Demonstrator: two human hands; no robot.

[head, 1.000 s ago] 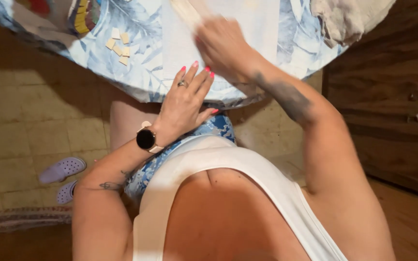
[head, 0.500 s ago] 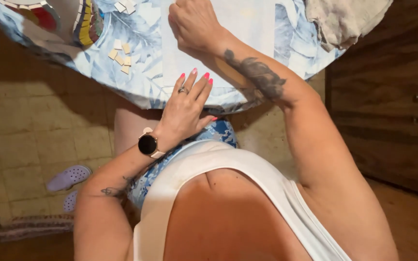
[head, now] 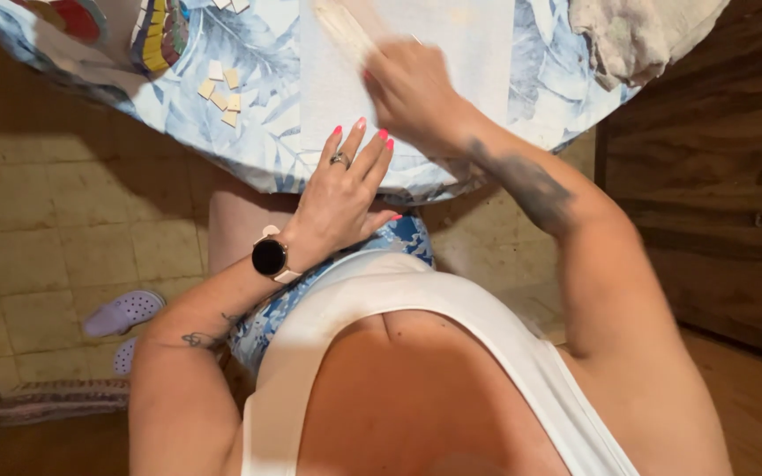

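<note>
right hand: grip closed on pale stick, blurred, now lower and more right than half a second ago | left hand: open, flat on sheet, unmoved | tiles near on desk | rubbing stroke goes on

right hand back down the table, pale stick reappeared

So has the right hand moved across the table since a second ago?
Yes. The right hand shifted along the white sheet; the left hand stays at the table edge.
</note>
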